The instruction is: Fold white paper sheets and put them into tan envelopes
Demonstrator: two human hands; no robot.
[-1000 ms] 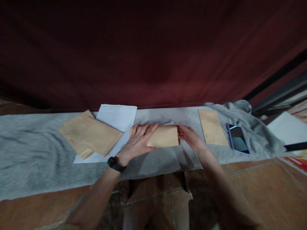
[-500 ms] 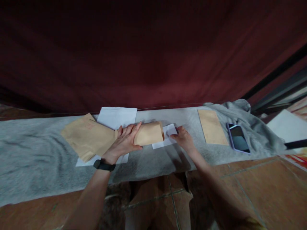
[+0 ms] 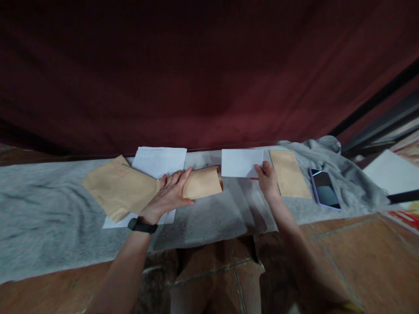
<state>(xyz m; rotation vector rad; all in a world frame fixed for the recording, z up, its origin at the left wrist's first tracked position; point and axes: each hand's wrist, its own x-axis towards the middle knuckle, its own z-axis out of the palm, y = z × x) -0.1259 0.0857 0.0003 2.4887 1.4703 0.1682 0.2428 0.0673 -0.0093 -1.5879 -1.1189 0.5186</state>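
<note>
The left hand [image 3: 168, 194] is spread out and presses on a brown envelope [image 3: 203, 182], with its fingers apart and not curled into a fist. The envelope lies under that hand, and its open end pokes out on the side toward the right hand [image 3: 268, 181]. The right hand pinches the near right corner of a white paper [image 3: 240, 162] between thumb and fingers. The paper is just beyond the open end, a bit farther from the person. To do this part well, the left hand should press firmly but softly, so the envelope does not slide or get squashed. The right hand should pinch lightly and keep the paper flat, because a tight squeeze could crease it. A loose brown envelope [image 3: 290, 174] is just to the right of the right hand, with a phone [image 3: 325, 189] past it. To the left of the left hand is a pile of brown envelopes [image 3: 114, 183], partly over some white sheets [image 3: 160, 159]. A soft grey cloth [image 3: 209, 222] is under everything.
</note>
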